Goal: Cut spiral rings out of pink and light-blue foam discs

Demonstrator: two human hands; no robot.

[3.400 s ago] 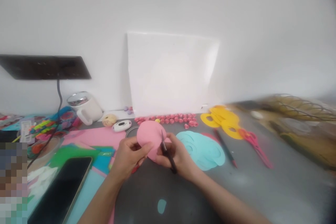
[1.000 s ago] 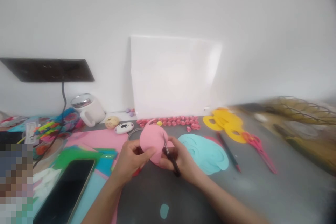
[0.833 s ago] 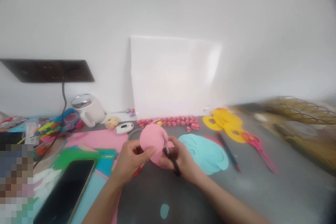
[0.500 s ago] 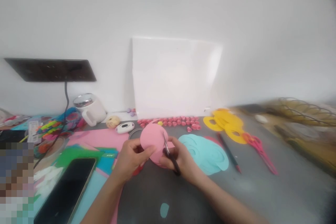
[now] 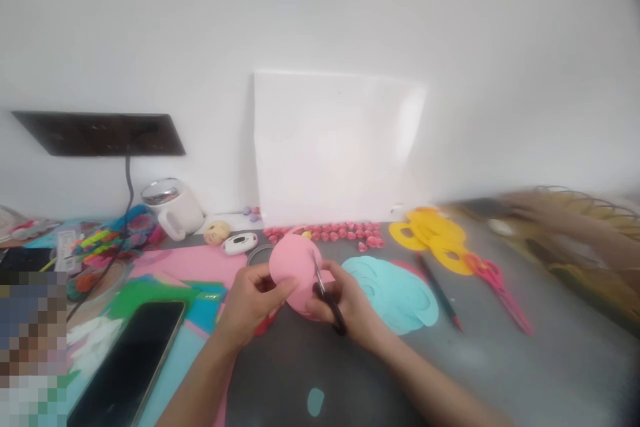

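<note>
My left hand (image 5: 250,303) pinches a round piece of pink paper (image 5: 291,261) between thumb and fingers, its flat side facing me. Wrapped around the handles of small black-handled scissors (image 5: 331,305), my right hand (image 5: 356,310) is at the paper's right edge. The metal blades point up and lie against the disc. A narrow curl of pink paper shows behind the disc's top. Turquoise paper spirals (image 5: 387,293) lie just right of my right hand. A small turquoise scrap (image 5: 315,401) rests on the dark table nearer to me.
Rows of pink paper rolls (image 5: 340,233) sit before a white board (image 5: 335,147). Yellow paper shapes (image 5: 435,237), a pencil (image 5: 443,297) and pink scissors (image 5: 503,293) are to the right. Leftward lie a phone (image 5: 127,360), coloured sheets (image 5: 185,263) and a white mug (image 5: 180,213).
The whole view has shifted slightly. Both hands keep their hold on the pink disc and scissors, almost unmoved. A blurred, arm-like shape now shows at the far right.
</note>
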